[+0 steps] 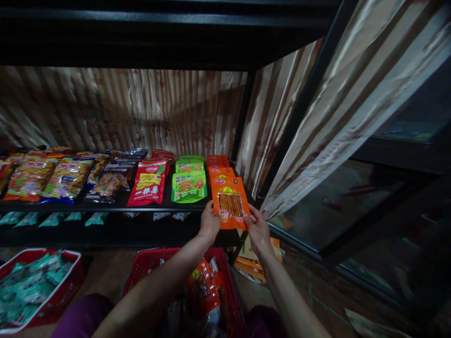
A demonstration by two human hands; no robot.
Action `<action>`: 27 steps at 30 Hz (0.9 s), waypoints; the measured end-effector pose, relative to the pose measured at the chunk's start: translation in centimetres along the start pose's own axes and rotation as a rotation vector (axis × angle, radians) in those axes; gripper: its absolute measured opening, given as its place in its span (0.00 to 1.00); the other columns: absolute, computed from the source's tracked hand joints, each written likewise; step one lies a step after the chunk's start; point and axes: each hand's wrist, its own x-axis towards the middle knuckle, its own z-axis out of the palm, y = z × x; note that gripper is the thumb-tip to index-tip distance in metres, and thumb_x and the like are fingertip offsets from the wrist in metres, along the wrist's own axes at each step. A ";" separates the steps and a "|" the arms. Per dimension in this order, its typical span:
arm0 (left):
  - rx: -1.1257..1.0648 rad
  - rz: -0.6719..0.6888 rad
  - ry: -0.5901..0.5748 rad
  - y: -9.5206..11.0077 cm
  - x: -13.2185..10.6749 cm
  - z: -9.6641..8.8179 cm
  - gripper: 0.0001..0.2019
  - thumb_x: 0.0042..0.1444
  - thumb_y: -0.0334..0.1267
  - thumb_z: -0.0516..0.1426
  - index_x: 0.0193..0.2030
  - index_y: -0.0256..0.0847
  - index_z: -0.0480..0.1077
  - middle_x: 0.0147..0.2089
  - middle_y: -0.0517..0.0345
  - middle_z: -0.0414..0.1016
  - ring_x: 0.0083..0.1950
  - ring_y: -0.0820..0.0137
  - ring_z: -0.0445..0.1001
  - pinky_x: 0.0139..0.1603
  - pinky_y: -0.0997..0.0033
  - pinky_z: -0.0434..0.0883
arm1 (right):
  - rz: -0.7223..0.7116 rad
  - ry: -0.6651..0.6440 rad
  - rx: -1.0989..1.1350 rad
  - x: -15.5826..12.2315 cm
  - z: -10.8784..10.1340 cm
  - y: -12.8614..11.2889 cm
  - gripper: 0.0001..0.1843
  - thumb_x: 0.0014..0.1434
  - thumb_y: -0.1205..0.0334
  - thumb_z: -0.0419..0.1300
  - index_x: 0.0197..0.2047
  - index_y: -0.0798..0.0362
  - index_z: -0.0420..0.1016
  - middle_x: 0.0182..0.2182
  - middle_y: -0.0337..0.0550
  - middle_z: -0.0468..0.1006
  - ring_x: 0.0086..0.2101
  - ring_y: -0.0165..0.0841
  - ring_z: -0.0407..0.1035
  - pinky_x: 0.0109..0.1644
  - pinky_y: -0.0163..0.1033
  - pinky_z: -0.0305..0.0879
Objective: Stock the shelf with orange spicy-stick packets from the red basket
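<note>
Both my hands hold one orange snack packet (pixel 229 201) with a clear window at the front edge of the black shelf (pixel 116 205). My left hand (pixel 209 223) pinches its lower left corner. My right hand (pixel 256 226) pinches its lower right corner. The packet lies at the front of a row of like orange packets (pixel 218 164) at the shelf's right end. Green packets (pixel 189 184) lie just left of it, then red packets (pixel 150 182).
More snack bags (pixel 52 176) fill the shelf's left part. A red basket (pixel 211 286) with orange packets sits below my arms. Another red basket (pixel 38 281) with teal packets stands at the lower left. A striped curtain (pixel 338 108) hangs on the right.
</note>
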 end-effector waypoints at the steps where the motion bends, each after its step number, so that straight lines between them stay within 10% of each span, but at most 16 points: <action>1: 0.026 0.015 -0.001 0.0 0.6 0.2 0.27 0.46 0.19 0.51 0.55 0.38 0.62 0.38 0.55 0.76 0.34 0.73 0.75 0.34 0.77 0.70 | -0.027 0.000 -0.031 0.9 0.2 0.3 0.31 0.43 0.56 0.63 0.53 0.54 0.70 0.32 0.40 0.80 0.29 0.34 0.72 0.33 0.38 0.69; 14: 0.623 0.235 0.068 1.2 4.5 1.8 0.28 0.48 0.18 0.49 0.58 0.31 0.63 0.54 0.46 0.71 0.57 0.68 0.67 0.60 0.71 0.61 | -0.290 -0.001 -0.548 7.3 1.8 0.9 0.20 0.54 0.60 0.51 0.46 0.56 0.77 0.42 0.47 0.80 0.41 0.37 0.73 0.48 0.43 0.66; 27: 0.932 0.306 0.023 1.5 5.3 2.2 0.24 0.51 0.19 0.47 0.55 0.29 0.66 0.46 0.42 0.70 0.49 0.66 0.72 0.53 0.74 0.66 | -0.434 0.003 -1.082 7.5 3.4 -2.0 0.21 0.58 0.66 0.49 0.51 0.52 0.75 0.40 0.48 0.80 0.39 0.38 0.73 0.44 0.39 0.66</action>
